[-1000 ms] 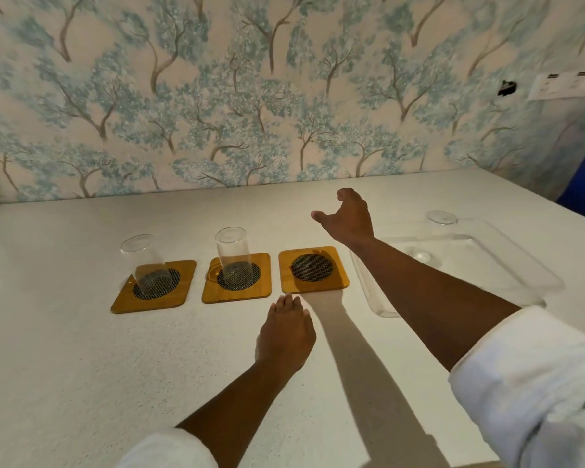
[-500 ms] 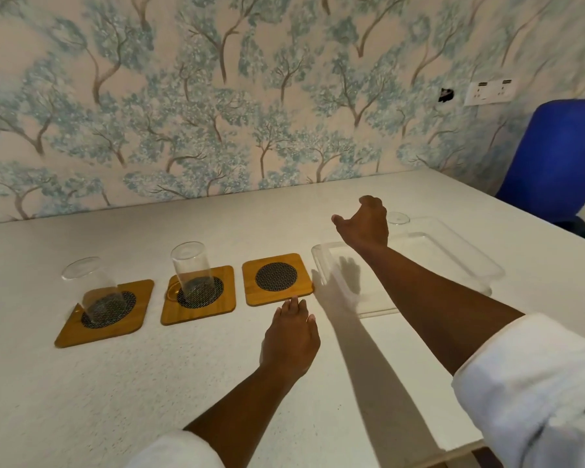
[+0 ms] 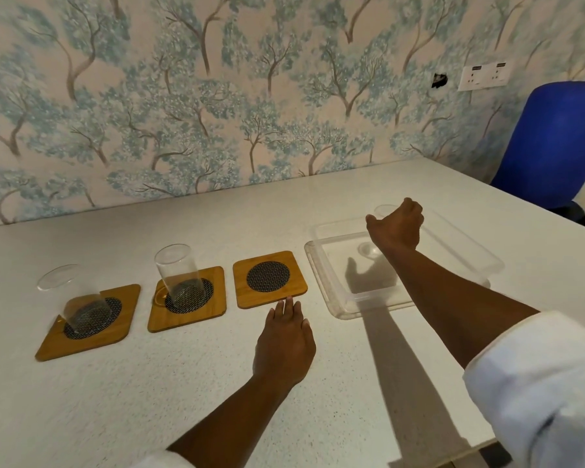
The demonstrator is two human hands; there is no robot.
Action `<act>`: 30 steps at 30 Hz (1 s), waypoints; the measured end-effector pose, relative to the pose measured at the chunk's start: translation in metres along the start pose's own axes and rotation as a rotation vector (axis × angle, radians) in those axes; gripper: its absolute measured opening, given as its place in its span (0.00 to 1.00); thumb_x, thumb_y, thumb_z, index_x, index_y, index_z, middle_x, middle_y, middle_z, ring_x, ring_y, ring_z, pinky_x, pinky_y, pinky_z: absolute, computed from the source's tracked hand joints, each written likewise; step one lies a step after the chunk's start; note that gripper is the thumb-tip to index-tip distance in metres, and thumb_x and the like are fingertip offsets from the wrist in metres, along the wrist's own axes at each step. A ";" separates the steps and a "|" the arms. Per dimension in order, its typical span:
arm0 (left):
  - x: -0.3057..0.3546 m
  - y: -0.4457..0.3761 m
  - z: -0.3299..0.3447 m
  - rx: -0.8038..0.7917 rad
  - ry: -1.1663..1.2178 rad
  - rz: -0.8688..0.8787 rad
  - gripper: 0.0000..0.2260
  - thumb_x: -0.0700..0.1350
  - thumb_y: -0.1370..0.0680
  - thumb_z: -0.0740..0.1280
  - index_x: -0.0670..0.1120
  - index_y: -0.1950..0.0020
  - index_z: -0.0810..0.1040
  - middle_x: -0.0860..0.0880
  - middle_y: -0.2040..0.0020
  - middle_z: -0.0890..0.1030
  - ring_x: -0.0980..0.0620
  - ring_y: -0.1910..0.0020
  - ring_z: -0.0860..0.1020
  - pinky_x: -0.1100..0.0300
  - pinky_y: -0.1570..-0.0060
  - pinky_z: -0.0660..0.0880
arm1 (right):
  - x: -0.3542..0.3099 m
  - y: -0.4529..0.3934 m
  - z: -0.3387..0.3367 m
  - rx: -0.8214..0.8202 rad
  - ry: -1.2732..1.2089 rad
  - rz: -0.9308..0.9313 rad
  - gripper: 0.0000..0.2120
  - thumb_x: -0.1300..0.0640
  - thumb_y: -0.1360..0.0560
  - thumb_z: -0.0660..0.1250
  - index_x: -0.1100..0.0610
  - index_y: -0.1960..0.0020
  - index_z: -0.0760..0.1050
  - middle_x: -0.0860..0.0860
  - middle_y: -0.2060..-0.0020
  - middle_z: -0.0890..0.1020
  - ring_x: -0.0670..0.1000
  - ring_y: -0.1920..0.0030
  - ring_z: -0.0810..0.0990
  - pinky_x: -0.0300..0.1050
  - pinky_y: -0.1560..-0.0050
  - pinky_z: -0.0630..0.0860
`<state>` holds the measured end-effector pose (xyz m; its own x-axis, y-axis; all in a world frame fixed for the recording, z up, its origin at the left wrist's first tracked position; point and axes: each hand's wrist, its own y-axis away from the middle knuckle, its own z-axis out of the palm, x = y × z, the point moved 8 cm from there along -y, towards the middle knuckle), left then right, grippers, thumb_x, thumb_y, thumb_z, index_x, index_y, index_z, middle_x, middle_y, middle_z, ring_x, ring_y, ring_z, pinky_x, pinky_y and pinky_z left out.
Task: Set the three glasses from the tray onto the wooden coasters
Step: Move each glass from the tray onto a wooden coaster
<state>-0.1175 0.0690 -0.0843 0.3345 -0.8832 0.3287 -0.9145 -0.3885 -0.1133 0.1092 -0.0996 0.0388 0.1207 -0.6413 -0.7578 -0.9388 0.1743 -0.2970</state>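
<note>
Over the clear tray (image 3: 321,282), the right hand (image 3: 397,228) curls around the last glass (image 3: 383,211).
Left hand (image 3: 284,342) lies flat, fingers together, on the surface (image 3: 183,400) beside the empty coaster (image 3: 269,278); whether the right grips is unclear.

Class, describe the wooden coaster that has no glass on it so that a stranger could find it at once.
On the white table, three wooden coasters lie in a row left of the clear tray. It is the empty coaster, nearest the tray; the other two each hold a glass.

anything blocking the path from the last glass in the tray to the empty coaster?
Nothing visible does. The last glass stands in the clear tray, mostly behind the right hand. The empty coaster is bare; the left hand lies flat just in front of it.
</note>
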 end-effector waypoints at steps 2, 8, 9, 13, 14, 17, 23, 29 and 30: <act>0.000 0.000 -0.001 0.004 -0.008 0.003 0.24 0.55 0.17 0.46 0.49 0.22 0.55 0.50 0.21 0.53 0.48 0.22 0.51 0.53 0.26 0.50 | 0.009 -0.003 0.004 -0.012 -0.023 0.043 0.41 0.49 0.31 0.74 0.65 0.28 0.58 0.61 0.29 0.65 0.62 0.29 0.64 0.59 0.35 0.71; 0.003 0.000 -0.004 0.020 -0.022 0.008 0.23 0.54 0.17 0.46 0.49 0.22 0.54 0.50 0.21 0.53 0.48 0.22 0.51 0.55 0.27 0.47 | 0.026 -0.010 0.017 -0.054 -0.108 0.164 0.44 0.48 0.30 0.75 0.64 0.25 0.55 0.60 0.27 0.65 0.61 0.28 0.64 0.56 0.34 0.68; 0.003 0.000 -0.004 0.024 -0.020 0.009 0.23 0.54 0.17 0.46 0.49 0.22 0.54 0.50 0.21 0.53 0.48 0.22 0.51 0.56 0.28 0.46 | 0.027 -0.011 0.019 -0.058 -0.123 0.177 0.44 0.49 0.30 0.75 0.64 0.26 0.55 0.60 0.28 0.65 0.62 0.28 0.65 0.55 0.34 0.68; 0.002 -0.001 -0.003 0.025 -0.015 0.011 0.23 0.54 0.17 0.46 0.49 0.22 0.54 0.50 0.21 0.53 0.49 0.22 0.51 0.58 0.30 0.44 | 0.028 -0.013 0.025 -0.064 -0.161 0.185 0.42 0.50 0.30 0.75 0.65 0.26 0.57 0.61 0.29 0.68 0.61 0.29 0.66 0.54 0.33 0.68; 0.002 -0.001 -0.003 0.028 -0.014 0.009 0.23 0.54 0.17 0.46 0.49 0.22 0.54 0.50 0.21 0.53 0.49 0.22 0.51 0.58 0.30 0.44 | 0.029 -0.014 0.026 -0.063 -0.162 0.187 0.42 0.51 0.30 0.75 0.65 0.26 0.57 0.61 0.29 0.68 0.61 0.29 0.67 0.54 0.33 0.68; 0.002 0.000 -0.004 0.029 -0.016 0.004 0.23 0.54 0.17 0.46 0.50 0.22 0.54 0.50 0.21 0.53 0.49 0.22 0.50 0.58 0.32 0.42 | 0.032 -0.014 0.029 -0.058 -0.166 0.209 0.40 0.52 0.30 0.74 0.65 0.27 0.59 0.61 0.31 0.70 0.62 0.30 0.69 0.54 0.34 0.69; 0.002 -0.001 -0.004 0.034 -0.001 0.000 0.23 0.55 0.17 0.46 0.50 0.22 0.55 0.51 0.21 0.54 0.50 0.22 0.51 0.58 0.32 0.43 | 0.023 -0.010 0.029 -0.043 -0.173 0.163 0.36 0.49 0.33 0.74 0.62 0.32 0.66 0.57 0.36 0.75 0.61 0.35 0.73 0.56 0.36 0.72; 0.002 -0.001 -0.001 0.033 -0.014 0.024 0.23 0.54 0.17 0.46 0.49 0.23 0.56 0.50 0.22 0.55 0.49 0.22 0.53 0.56 0.27 0.47 | -0.025 -0.001 0.019 0.013 -0.251 0.011 0.30 0.44 0.35 0.74 0.55 0.38 0.70 0.49 0.41 0.78 0.55 0.39 0.76 0.56 0.37 0.68; 0.002 -0.001 -0.002 0.037 -0.013 0.024 0.23 0.53 0.17 0.46 0.49 0.23 0.56 0.49 0.22 0.55 0.49 0.22 0.53 0.57 0.28 0.46 | -0.034 0.002 0.019 0.013 -0.275 -0.007 0.30 0.43 0.36 0.74 0.54 0.39 0.71 0.48 0.42 0.78 0.54 0.40 0.76 0.55 0.37 0.69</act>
<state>-0.1164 0.0681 -0.0815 0.3153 -0.8958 0.3132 -0.9134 -0.3761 -0.1560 0.1094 -0.0632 0.0535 0.2124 -0.4156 -0.8844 -0.9335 0.1812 -0.3093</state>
